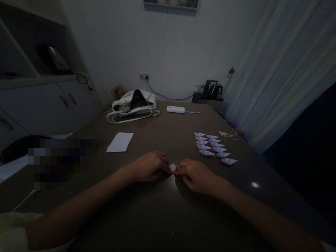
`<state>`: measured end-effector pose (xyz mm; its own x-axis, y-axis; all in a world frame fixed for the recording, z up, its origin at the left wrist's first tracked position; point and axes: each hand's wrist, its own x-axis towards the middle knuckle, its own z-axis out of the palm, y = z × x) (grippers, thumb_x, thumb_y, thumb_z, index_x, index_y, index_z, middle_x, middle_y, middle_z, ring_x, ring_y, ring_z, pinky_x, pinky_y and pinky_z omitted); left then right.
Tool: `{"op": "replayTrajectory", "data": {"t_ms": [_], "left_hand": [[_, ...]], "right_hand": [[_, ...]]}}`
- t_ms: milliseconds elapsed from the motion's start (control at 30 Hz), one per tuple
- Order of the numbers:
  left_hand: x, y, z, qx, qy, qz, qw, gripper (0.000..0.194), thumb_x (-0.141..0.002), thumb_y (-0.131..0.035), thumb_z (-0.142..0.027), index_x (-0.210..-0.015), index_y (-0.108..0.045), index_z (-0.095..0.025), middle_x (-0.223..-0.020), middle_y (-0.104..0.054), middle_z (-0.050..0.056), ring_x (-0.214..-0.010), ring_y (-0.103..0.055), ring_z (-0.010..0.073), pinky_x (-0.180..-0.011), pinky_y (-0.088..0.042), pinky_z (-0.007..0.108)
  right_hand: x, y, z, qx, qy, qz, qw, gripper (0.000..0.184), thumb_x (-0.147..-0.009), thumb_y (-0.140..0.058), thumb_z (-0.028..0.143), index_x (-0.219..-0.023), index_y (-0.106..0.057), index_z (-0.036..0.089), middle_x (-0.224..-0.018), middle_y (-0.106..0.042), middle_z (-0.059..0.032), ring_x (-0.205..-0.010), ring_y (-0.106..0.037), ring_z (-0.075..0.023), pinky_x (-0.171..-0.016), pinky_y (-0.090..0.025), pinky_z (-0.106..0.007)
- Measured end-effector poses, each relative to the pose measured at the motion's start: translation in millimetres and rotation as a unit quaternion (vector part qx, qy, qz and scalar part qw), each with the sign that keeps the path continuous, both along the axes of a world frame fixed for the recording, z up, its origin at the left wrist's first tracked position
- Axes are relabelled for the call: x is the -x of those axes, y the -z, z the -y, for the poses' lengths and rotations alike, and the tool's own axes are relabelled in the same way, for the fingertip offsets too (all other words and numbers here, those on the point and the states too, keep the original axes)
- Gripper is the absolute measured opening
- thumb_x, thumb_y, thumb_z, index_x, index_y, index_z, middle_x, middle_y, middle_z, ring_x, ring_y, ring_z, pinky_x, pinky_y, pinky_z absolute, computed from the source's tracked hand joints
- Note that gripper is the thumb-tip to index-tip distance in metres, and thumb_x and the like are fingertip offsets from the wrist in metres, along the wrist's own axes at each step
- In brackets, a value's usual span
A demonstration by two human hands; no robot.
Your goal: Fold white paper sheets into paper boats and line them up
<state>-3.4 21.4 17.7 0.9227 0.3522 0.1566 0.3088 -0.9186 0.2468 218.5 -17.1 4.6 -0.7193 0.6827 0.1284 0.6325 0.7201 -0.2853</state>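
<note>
Between my two hands, near the middle of the table, is a small folded piece of white paper [172, 167]. My left hand [153, 166] pinches its left side, fingers bent and closed. From the right, my right hand [196, 175] pinches the other side with thumb and forefinger. Most of the paper is hidden by the fingertips. Folded paper boats [206, 153] stand in two rough columns to the right of my hands. Beyond my left hand lies a stack of white paper sheets [120, 142].
A white handbag [133, 105] and a white power bank [175, 109] with a strap lie at the table's far end. Paper scraps [224, 134] are near the right edge. A black kettle [215, 90] stands on a low cabinet behind. A curtain [283, 70] hangs on the right.
</note>
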Motion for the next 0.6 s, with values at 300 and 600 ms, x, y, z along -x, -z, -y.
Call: {"op": "replayTrajectory", "data": {"t_ms": [300,600], "left_hand": [[-0.9,5.7,-5.5,0.034,-0.002,0.032,0.999,0.041,-0.069,-0.052,0.003,-0.097,-0.069,-0.021,-0.089,-0.071,0.002,-0.083,-0.057,0.018,-0.076,-0.04,0.03],[-10.1,13.7,0.2,0.045,-0.082,0.073,0.993,0.019,-0.08,-0.055,-0.012,-0.091,-0.068,-0.02,-0.083,-0.066,0.003,-0.083,-0.057,0.0178,-0.078,-0.04,0.03]], "right_hand": [[0.7,-1.1,1.2,-0.002,0.009,0.002,1.0,0.036,-0.073,-0.048,0.003,-0.101,-0.068,0.016,-0.089,-0.067,-0.0071,-0.078,-0.061,-0.0172,-0.068,-0.042,-0.025],[1.9,0.6,1.6,-0.011,0.019,0.014,1.0,0.028,-0.074,-0.048,0.005,-0.094,-0.065,0.015,-0.087,-0.065,-0.006,-0.075,-0.06,-0.0161,-0.065,-0.039,-0.024]]}}
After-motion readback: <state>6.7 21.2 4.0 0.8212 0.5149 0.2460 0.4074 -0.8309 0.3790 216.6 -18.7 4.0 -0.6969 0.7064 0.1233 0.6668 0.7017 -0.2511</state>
